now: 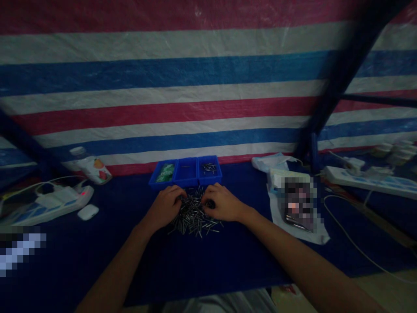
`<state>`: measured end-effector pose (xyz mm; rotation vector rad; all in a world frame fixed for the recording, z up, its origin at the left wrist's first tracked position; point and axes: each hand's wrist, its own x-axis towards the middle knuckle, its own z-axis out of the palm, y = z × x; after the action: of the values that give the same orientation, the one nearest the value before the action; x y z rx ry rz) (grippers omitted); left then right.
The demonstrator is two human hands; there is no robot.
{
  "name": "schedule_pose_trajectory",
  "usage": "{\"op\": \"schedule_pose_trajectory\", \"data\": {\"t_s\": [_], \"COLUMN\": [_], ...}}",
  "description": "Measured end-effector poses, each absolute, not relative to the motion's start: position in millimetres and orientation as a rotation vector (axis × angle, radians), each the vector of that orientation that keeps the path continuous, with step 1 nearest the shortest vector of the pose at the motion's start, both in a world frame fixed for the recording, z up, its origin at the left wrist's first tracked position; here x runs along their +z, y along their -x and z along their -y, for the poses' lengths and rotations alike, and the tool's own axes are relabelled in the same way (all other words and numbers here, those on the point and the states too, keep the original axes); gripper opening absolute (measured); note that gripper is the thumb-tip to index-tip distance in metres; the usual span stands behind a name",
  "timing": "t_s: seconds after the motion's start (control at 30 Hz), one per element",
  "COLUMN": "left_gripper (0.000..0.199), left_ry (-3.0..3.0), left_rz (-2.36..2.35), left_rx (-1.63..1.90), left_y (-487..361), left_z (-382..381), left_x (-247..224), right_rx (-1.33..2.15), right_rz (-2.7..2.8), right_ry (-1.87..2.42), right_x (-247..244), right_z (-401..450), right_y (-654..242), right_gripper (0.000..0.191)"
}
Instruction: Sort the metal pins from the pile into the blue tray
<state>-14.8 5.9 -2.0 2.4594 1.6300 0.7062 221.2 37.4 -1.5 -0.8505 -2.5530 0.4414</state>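
Note:
A heap of thin metal pins or screws lies on the dark blue tabletop, too small to tell which kind. My left hand is at the heap's left side, its fingers curled in against the pieces. On the opposite side, my right hand has thumb and fingers bent together at the heap's edge. What either hand pinches is hidden or too small to make out. Just behind the hands stand three joined blue bins: the left bin holds green material, the middle bin a small piece, the right bin several metal pieces.
To the left are a bottle, a power strip with plugs and a white case. On the right, a blurred-out object rests on white wrapping, near another power strip and a cable. Striped sheeting hangs behind.

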Motion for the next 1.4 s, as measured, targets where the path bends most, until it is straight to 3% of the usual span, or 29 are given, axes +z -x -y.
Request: {"op": "schedule_pose_trajectory", "data": {"t_s": [0.33, 0.83, 1.07, 1.4], "left_gripper": [0.022, 0.015, 0.016, 0.022], "left_ry": [-2.454, -2.450, -2.445, -2.376], "left_rz": [-1.520, -1.565, -1.539, -1.379], "left_rx": [0.644, 0.706, 0.688, 0.819], "left_y": [2.0, -6.0, -8.1, -10.5], "left_z": [-0.1, 2.0, 5.2, 4.7], "left_x": [1.5, -2.2, 1.4, 3.4], "right_rx": [0.282, 0.495, 0.573, 0.814], "right_rz": [2.598, 2.458, 2.360, 2.151], "right_ry": [1.054, 1.320, 1.265, 0.937], "right_x": [-3.7, -4.2, -8.0, -3.9], "right_z": [-30.2, -27.2, -31.4, -35.3], "right_y": [-212.1, -197.6, -202.8, -200.9], "right_gripper": [0.017, 0.013, 0.006, 0.011]}}
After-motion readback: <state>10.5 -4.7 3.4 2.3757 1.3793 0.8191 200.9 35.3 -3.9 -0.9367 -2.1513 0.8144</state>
